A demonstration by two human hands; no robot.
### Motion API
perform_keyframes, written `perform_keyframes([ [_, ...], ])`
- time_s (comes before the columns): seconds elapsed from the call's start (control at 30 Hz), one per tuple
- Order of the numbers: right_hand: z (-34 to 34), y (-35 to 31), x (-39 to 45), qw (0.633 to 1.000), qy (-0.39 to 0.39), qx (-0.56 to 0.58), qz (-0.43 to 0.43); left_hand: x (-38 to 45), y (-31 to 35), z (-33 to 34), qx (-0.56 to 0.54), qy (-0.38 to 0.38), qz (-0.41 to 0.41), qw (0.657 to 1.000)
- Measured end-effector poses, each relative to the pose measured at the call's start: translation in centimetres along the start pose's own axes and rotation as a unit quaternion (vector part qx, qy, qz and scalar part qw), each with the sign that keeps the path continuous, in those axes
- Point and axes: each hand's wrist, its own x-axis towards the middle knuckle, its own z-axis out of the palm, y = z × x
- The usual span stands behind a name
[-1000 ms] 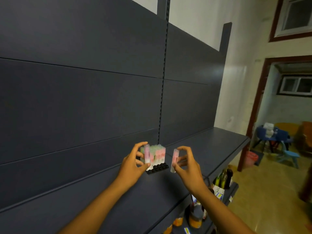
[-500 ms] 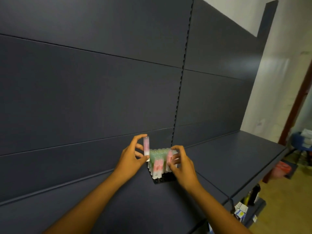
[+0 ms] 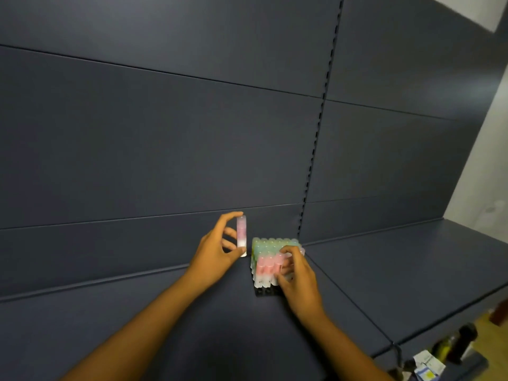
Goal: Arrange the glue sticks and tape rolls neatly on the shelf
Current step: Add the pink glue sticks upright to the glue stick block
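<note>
left hand — pinches upright glue stick | right hand — grips stick in block

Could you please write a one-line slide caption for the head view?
Left hand holds a pink glue stick upright while the right hand grips one in the block of glue sticks.

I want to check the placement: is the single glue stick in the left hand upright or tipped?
Upright. The glue stick stands vertical, pinched by the left hand, beside the block of glue sticks.
</note>
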Motion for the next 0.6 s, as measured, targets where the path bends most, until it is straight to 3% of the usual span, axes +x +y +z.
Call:
perform_keyframes([
  [0.43,-1.2,1.7,-0.1,0.994,-0.094,-0.013,-0.048,-5.4,3.0,2.4,0.044,0.081,-0.037,0.995],
  [0.6,-5.1,2.8,0.1,0.982,-0.152,-0.086,-0.067,-5.2,4.5,5.0,0.063,0.08,-0.029,0.994],
])
